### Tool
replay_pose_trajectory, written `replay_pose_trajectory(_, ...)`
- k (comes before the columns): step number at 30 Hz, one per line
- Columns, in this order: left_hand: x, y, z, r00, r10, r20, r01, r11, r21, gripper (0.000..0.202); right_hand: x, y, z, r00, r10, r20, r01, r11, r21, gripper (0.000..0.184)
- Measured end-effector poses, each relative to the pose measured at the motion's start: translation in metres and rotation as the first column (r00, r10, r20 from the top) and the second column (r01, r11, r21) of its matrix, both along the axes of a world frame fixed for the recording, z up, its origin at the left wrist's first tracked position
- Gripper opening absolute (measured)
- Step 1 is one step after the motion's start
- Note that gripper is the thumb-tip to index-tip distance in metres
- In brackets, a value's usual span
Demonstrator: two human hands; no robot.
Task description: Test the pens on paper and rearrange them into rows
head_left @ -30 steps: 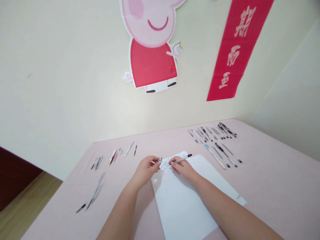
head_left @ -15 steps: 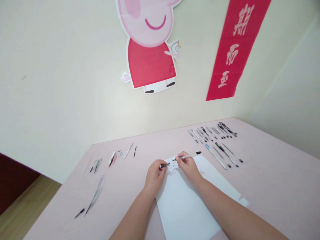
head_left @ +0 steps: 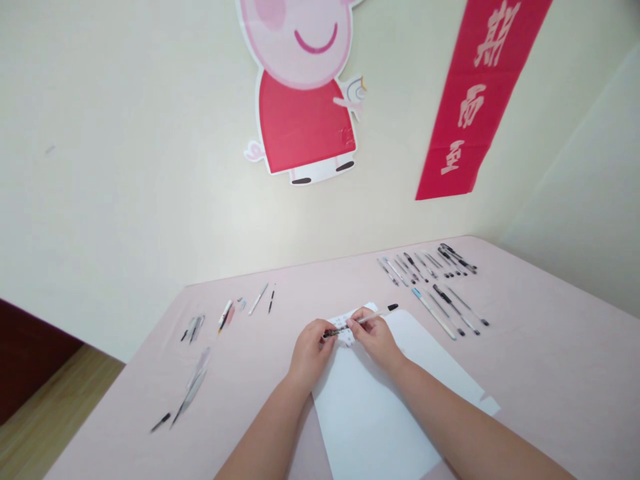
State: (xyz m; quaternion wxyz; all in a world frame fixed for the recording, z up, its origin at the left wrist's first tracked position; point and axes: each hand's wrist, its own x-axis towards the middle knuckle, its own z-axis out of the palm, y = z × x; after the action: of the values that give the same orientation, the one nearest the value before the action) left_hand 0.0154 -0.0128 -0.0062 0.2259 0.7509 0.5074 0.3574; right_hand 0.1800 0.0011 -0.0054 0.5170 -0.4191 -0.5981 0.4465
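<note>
My right hand (head_left: 374,339) pinches a pen (head_left: 379,313) with a pale clear barrel and a black end pointing up to the right. Its front end points left, toward the dark pen cap (head_left: 331,332) gripped between the fingers of my left hand (head_left: 311,347). Pen and cap now lie in one line; whether the tip is inside the cap I cannot tell. Both hands are over the top of a white sheet of paper (head_left: 377,413). Small dark marks (head_left: 345,339) show on the paper between the hands.
Rows of pens (head_left: 435,263) lie at the back right of the pink table (head_left: 540,373), with several more pens (head_left: 450,312) in front. On the left are scattered pens (head_left: 190,398), a black cap (head_left: 161,422), and a white-and-orange pen (head_left: 225,317). A wall rises behind.
My right hand has shifted slightly left and brought the pen's front end up to the cap, closing the gap. My left hand stays nearly in place. The view has moved slightly.
</note>
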Motion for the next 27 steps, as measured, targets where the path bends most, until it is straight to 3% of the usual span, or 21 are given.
replay_pose_trajectory(9,0.002,-0.001,0.001,1.000,-0.026,-0.005,0.026,0.999,-0.026,0.011,-0.002,0.006,-0.012,0.994,0.046,0.099,-0.043,0.998,-0.038,0.026)
replay_pose_trajectory(14,0.001,-0.001,0.001,1.000,-0.016,-0.008,0.016,0.998,-0.060,0.012,0.000,0.003,-0.009,0.996,0.048,0.076,-0.043,0.996,-0.074,0.044)
replay_pose_trajectory(22,0.000,0.000,0.001,1.000,-0.002,0.024,0.003,0.999,-0.052,0.015,0.011,0.000,-0.001,0.990,-0.138,0.002,0.138,0.989,-0.043,0.052)
replay_pose_trajectory(27,0.001,-0.001,0.004,0.999,-0.029,0.022,0.029,0.999,-0.027,0.013,0.008,0.000,-0.004,0.996,-0.086,0.002,0.086,0.995,-0.053,0.054)
